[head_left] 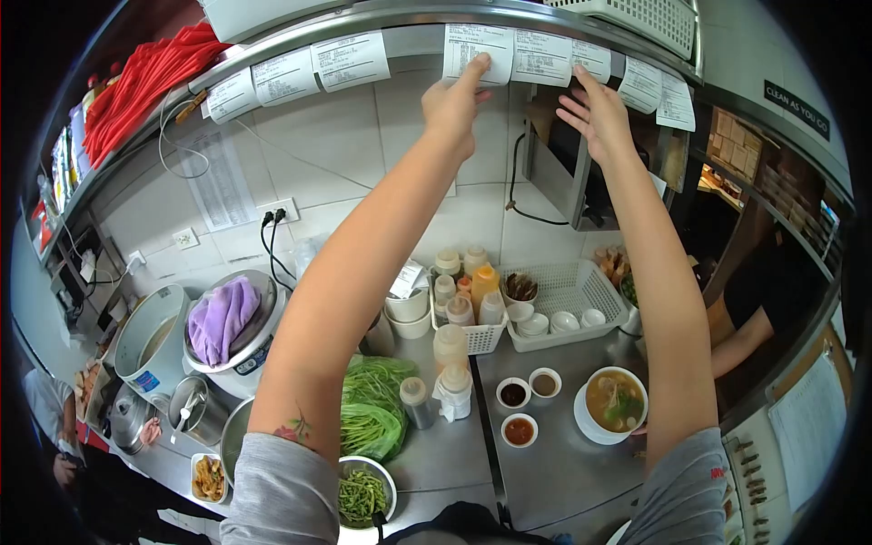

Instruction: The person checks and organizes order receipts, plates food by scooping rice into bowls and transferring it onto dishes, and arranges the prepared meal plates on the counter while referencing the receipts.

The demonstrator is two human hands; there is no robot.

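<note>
Fingers [478, 65] of the left hand [450, 111] meet a printed slip [461, 67] under the metal rail [415, 25], thumb flat on its face; whether the others pinch it from behind, I cannot tell. The right hand [599, 120] is loosely spread, its index fingertip at another slip [596, 60]; the print is too small to read. From the left, a purple cloth [222, 318] covers much of a round lid [265, 295], and a steel pot [207, 429] holds a utensil. Past the left forearm [363, 236], the bench [445, 468] carries bagged greens [372, 400] and a half-hidden bowl [392, 495] of green beans. Next come squeeze bottles [486, 282], some in a white basket [481, 341], three sauce cups [504, 434], then a soup bowl [595, 434]. The right forearm [668, 282] blocks part of a co-worker's arm [745, 345].
</note>
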